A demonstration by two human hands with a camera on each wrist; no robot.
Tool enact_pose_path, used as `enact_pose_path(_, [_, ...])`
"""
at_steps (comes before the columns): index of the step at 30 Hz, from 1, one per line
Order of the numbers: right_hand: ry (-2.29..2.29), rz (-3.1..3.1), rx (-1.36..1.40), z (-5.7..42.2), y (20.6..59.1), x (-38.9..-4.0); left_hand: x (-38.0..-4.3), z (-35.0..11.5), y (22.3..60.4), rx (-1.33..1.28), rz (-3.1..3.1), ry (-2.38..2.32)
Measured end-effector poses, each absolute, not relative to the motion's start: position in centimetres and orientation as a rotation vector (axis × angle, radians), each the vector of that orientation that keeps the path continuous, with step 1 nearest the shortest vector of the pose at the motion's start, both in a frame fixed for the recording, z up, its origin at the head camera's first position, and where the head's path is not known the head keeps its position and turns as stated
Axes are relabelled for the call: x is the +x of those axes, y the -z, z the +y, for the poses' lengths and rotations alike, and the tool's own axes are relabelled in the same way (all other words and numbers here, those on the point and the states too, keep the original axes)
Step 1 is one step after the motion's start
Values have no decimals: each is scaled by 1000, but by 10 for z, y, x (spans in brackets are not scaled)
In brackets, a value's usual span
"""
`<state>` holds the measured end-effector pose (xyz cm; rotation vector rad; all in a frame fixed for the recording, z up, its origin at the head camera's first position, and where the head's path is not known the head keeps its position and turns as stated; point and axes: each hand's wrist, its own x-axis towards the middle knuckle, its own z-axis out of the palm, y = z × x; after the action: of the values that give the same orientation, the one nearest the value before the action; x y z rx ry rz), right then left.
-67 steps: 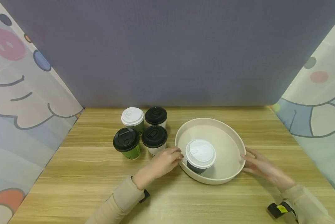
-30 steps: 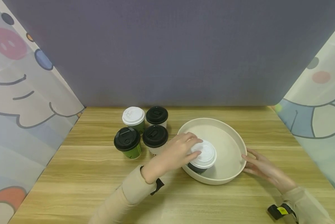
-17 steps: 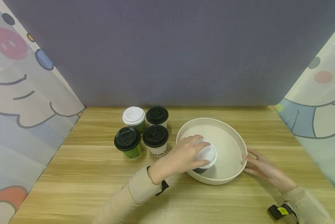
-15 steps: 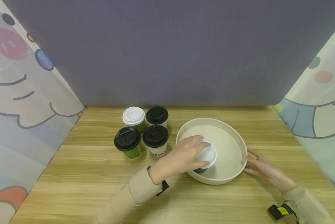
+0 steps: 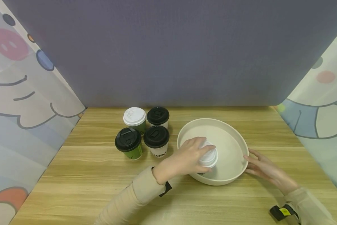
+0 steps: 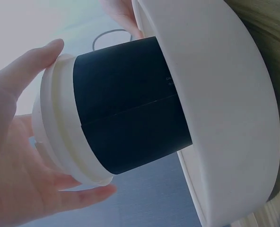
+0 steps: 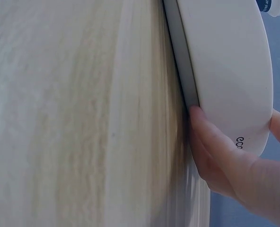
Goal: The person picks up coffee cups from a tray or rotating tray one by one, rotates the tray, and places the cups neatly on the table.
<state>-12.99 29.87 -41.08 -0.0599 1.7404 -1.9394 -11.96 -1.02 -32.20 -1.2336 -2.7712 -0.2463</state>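
Inside the round cream tray [image 5: 227, 134] is a paper coffee cup [image 6: 130, 106] with a dark sleeve and a white lid [image 5: 209, 158]. My left hand [image 5: 187, 157] grips the lid from above, thumb on one side and fingers round the other. In the left wrist view the cup's lower end is hidden behind the tray's wall. My right hand [image 5: 265, 168] holds the tray's right side. The right wrist view has that hand's fingers [image 7: 211, 137] against the outer wall near the base and the thumb at the rim.
Left of the tray stand a green cup with a white lid [image 5: 134, 116], a green cup with a black lid [image 5: 128, 139], and two pale cups with black lids, one front [image 5: 156, 137] and one behind [image 5: 158, 115]. A grey panel [image 5: 168, 56] rises behind the wooden table [image 5: 86, 175].
My left hand has moved from the tray's left rim over to the cup and grips its lid. The cup appears slightly raised at the end. My right hand keeps its place on the tray.
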Motion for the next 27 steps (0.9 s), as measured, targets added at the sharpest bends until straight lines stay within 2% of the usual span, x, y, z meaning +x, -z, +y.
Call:
enact_pose_path(17, [1938,1744,-47,298,411,-131,-122,-12,320,-1256,-2752,290])
enact_pose_path(27, [1904,1792,-44,298,408,-129,-124,-26,306,-1270,-2682,407])
